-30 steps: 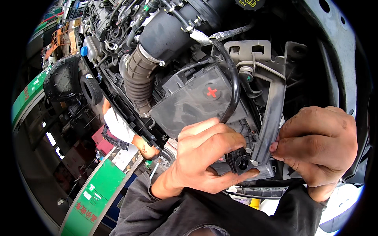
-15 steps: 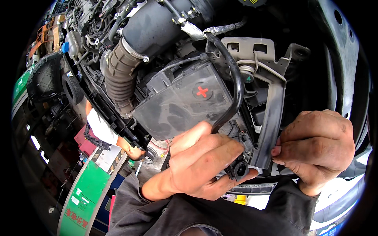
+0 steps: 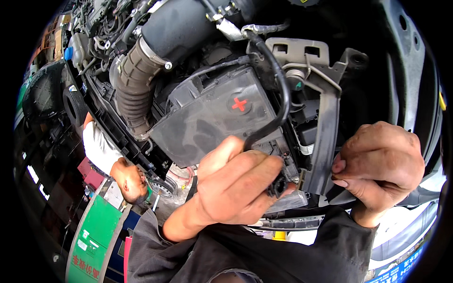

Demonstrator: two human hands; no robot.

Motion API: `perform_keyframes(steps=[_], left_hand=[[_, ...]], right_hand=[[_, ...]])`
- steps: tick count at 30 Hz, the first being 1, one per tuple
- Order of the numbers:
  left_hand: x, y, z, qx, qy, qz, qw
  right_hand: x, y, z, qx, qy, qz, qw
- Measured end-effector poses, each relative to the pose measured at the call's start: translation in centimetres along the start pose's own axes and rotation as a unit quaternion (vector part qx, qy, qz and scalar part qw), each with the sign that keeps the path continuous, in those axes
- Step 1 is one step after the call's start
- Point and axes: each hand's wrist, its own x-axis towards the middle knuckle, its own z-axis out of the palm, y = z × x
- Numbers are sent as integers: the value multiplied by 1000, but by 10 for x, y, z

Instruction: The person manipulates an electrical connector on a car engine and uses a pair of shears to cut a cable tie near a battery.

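Observation:
My left hand [image 3: 236,186] is closed around a black electrical connector [image 3: 276,187]. A thick black cable [image 3: 285,101] curves down to this hand along the side of the battery cover [image 3: 203,127], which bears a red plus. To the right, my right hand [image 3: 384,165] has its thumb and fingers pinched together beside the lower end of a dark metal bracket [image 3: 326,141]. Whatever sits between those fingertips is hidden or too small to make out. Part of the connector is covered by my left fingers.
A ribbed intake hose [image 3: 134,92] lies left of the battery cover. A metal body rail [image 3: 409,61] runs down the right side. Beyond the front edge, a person in a white shirt [image 3: 100,146] bends near a green panel [image 3: 96,221]. A tire [image 3: 75,106] stands at far left.
My left hand has shifted slightly left and turned, so the connector's open end shows less. My right hand stays pinched, a little farther from the bracket. The other person's head shows more.

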Motion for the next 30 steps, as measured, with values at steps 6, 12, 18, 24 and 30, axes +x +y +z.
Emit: perform_keyframes(steps=[6,12,18,24,30], left_hand=[[-22,-13,-14,-23,15,-4,1000],[-32,-35,-15,-96,28,2,995],[-39,-45,-16,-152,43,6,987],[-38,-48,-16,-149,47,36,987],[-41,-53,-20,-147,43,44,987]], right_hand=[[-1,-14,4,-20,-5,16,1000],[-5,-24,-7,-19,-18,13,1000],[5,-56,-16,-82,221,12,972],[59,-62,-109,-739,148,63,654],[78,-73,-92,-779,43,205,591]])
